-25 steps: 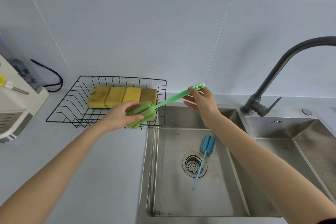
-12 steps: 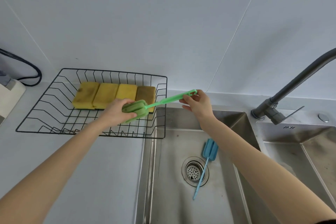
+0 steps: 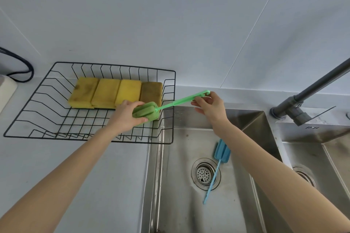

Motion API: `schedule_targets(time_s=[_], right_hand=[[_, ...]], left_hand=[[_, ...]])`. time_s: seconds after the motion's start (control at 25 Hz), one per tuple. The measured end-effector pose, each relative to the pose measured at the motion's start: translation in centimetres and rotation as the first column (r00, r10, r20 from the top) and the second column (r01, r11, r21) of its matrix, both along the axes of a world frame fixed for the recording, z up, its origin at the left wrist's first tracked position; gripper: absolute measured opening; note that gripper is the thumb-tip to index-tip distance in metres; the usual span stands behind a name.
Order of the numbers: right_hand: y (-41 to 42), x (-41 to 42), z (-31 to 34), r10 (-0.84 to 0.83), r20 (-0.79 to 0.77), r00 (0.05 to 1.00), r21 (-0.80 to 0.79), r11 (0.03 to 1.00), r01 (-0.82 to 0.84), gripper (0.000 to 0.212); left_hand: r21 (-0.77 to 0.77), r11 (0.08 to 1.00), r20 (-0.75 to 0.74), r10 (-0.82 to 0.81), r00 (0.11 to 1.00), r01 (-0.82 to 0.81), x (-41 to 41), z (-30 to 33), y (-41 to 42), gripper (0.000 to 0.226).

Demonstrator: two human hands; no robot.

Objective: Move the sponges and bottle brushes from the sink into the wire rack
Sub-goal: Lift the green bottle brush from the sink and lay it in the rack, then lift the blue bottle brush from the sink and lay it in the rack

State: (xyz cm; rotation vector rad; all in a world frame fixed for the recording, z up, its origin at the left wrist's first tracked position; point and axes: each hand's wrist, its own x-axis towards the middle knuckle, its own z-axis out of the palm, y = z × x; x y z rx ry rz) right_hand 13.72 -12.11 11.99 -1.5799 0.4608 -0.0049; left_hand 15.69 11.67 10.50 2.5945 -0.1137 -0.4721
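Faucet (image 3: 310, 91) spout cut off; blue brush (image 3: 221, 152) head part-hidden.

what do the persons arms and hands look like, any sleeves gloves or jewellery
Both arms are bare from the bottom edge of the picture up to the hands: no sleeves show. The left hand and right hand wear no gloves, and no rings, watch or bracelets are visible on the fingers or wrists. No markings can be seen on the forearms.

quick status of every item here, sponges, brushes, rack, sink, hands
four sponges: lying side by side in the wire rack
green bottle brush: held over the rack's right end, tilted
left hand: shut on its foam head
right hand: pinching its handle end
blue bottle brush: lying in the sink, handle across the drain
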Motion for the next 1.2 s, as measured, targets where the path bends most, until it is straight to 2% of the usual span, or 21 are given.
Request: schedule_targets(time_s=[0.12,0.24,0.32,0.4,0.52,0.64,0.8,0.92,1.2], right_hand=[[0.1,-0.1,0.2,0.009,-0.004,1.0,-0.015,1.0,-0.009,0.019],[-0.1,-0.3,0.2,0.029,-0.037,0.999,0.003,1.0,-0.029,0.011],[-0.3,-0.9,0.3,0.059,-0.079,0.995,0.001,0.998,-0.059,0.023],[-0.6,-1.6,0.4,0.079,-0.133,0.988,-0.049,0.995,-0.086,0.034],[-1.3,-3.1,0.8,0.124,-0.201,0.972,-0.148,0.977,-0.156,0.038],[-2.0,-4.9,1.7,0.177,-0.224,0.958,-0.313,0.918,-0.243,0.038],[-2.7,-7.4,3.2,0.244,-0.208,0.947,-0.43,0.847,-0.313,0.042],[-3.4,-9.2,3.9,0.311,-0.212,0.926,-0.541,0.752,-0.377,0.047],[-6.8,-12.8,3.1,0.378,-0.296,0.877,-0.654,0.589,-0.475,0.052]], left_hand=[[0.028,1.0,0.008,-0.004,1.0,0.003,-0.4,0.2,-0.6,0.064],[0.002,1.0,-0.003,0.0,1.0,0.0,-0.6,0.7,-0.5,0.064],[-0.027,1.0,-0.014,0.0,1.0,-0.001,-1.0,1.2,-0.4,0.066],[-0.022,1.0,-0.018,0.012,1.0,-0.013,-1.6,1.6,-0.2,0.068],[0.019,1.0,0.004,0.002,1.0,-0.002,-2.7,2.7,0.2,0.066],[0.053,0.998,0.05,-0.027,0.998,0.024,-3.7,4.7,0.0,0.062],[0.089,0.992,0.126,-0.097,0.987,0.087,-5.3,7.3,-1.2,0.059],[0.092,0.988,0.178,-0.143,0.974,0.128,-6.8,8.6,-2.7,0.052],[0.112,0.959,0.253,-0.279,0.926,0.259,-9.5,8.7,-8.5,0.044]])
